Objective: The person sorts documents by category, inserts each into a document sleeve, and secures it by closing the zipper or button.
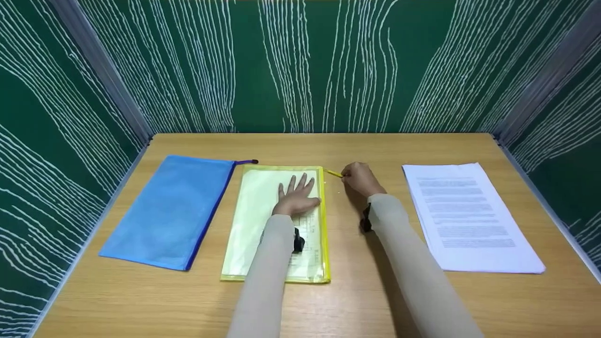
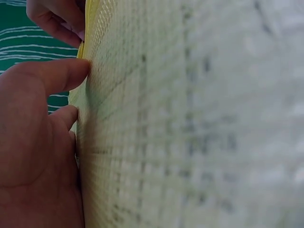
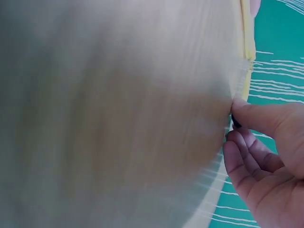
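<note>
A yellow mesh zip pouch (image 1: 256,220) lies on the table, and printed paper shows through its cover. My left hand (image 1: 296,198) rests on the pouch with fingers spread, its thumb at the yellow zipper edge (image 1: 323,225). Beyond the pouch's far right corner, my right hand (image 1: 362,179) pinches the end of the yellow zipper tail (image 1: 333,173), which stretches out from that corner. In the right wrist view something dark (image 3: 235,122) shows between thumb and fingers. A close, blurred view of the pouch (image 2: 190,142) fills most of the left wrist view.
To the left lies a blue zip pouch (image 1: 171,211) with a dark blue zipper and tail. A stack of printed paper sheets (image 1: 469,216) is at the right. Green walls (image 1: 272,65) with white wavy lines border the wooden table (image 1: 155,300) at the back and sides.
</note>
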`<state>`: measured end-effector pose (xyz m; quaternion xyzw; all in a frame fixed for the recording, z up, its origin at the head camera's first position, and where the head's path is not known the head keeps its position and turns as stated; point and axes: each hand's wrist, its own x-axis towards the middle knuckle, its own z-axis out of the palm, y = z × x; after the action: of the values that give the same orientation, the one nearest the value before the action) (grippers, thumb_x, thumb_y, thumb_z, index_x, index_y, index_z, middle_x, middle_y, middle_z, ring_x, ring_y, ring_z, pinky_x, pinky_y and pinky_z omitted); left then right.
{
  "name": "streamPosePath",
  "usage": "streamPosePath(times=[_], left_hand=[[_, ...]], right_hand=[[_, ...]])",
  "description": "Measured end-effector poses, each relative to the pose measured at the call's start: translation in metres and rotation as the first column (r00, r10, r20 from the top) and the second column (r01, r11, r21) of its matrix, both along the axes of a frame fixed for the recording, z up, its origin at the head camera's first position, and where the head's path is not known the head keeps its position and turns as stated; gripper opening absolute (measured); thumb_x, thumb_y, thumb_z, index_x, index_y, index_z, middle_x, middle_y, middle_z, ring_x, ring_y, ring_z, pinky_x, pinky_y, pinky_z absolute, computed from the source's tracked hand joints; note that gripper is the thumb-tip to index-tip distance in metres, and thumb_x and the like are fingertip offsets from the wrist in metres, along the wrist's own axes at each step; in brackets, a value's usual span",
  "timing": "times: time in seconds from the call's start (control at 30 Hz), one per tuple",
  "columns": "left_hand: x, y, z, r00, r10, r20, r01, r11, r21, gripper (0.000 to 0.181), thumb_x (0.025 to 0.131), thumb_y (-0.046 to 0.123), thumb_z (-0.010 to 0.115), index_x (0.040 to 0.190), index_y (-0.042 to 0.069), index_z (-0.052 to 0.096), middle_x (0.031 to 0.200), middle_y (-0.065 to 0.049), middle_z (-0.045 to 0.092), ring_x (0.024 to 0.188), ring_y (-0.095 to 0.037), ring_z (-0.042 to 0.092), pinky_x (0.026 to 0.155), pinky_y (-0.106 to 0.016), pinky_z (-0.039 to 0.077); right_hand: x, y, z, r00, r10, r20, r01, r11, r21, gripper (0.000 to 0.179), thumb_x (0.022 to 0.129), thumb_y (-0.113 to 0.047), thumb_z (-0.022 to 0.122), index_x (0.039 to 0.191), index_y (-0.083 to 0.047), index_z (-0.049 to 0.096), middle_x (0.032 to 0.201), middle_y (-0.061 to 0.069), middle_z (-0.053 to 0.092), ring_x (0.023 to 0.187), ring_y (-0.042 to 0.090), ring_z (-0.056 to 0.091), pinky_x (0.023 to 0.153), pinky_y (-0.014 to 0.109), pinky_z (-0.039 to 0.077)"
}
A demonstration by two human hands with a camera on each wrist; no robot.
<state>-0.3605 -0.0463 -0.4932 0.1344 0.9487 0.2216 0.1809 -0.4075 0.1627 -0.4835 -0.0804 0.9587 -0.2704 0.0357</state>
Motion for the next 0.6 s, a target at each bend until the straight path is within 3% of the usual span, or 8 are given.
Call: streamPosePath(times=[0.2, 0.6], left_hand=[[-0.002, -0.001, -0.003, 1.000, 0.014, 0.008, -0.014, 1.000, -0.010, 0.074, 0.092, 0.049, 0.043, 0.156, 0.027, 0.010, 0.163, 0.005, -0.007, 0.149, -0.024, -0.015, 0.115, -0.056, -0.016], [0.003, 0.000, 0.001, 1.000, 0.008, 0.005, -0.008, 0.999, 0.033, 0.074, 0.092, 0.046, 0.043, 0.156, 0.026, 0.011, 0.163, 0.004, -0.005, 0.149, -0.025, -0.014, 0.115, -0.056, -0.016]], right_hand=[[0.004, -0.001, -0.001, 0.999, -0.009, 0.048, 0.012, 0.998, -0.067, 0.018, 0.089, -0.001, 0.064, 0.106, -0.001, 0.071, 0.107, 0.016, 0.069, 0.091, 0.024, 0.061, 0.084, 0.038, 0.055], [0.016, 0.001, -0.001, 0.994, -0.002, 0.110, 0.016, 0.992, -0.127, 0.017, 0.091, -0.005, 0.063, 0.105, -0.003, 0.071, 0.107, 0.014, 0.068, 0.091, 0.023, 0.059, 0.088, 0.039, 0.053]])
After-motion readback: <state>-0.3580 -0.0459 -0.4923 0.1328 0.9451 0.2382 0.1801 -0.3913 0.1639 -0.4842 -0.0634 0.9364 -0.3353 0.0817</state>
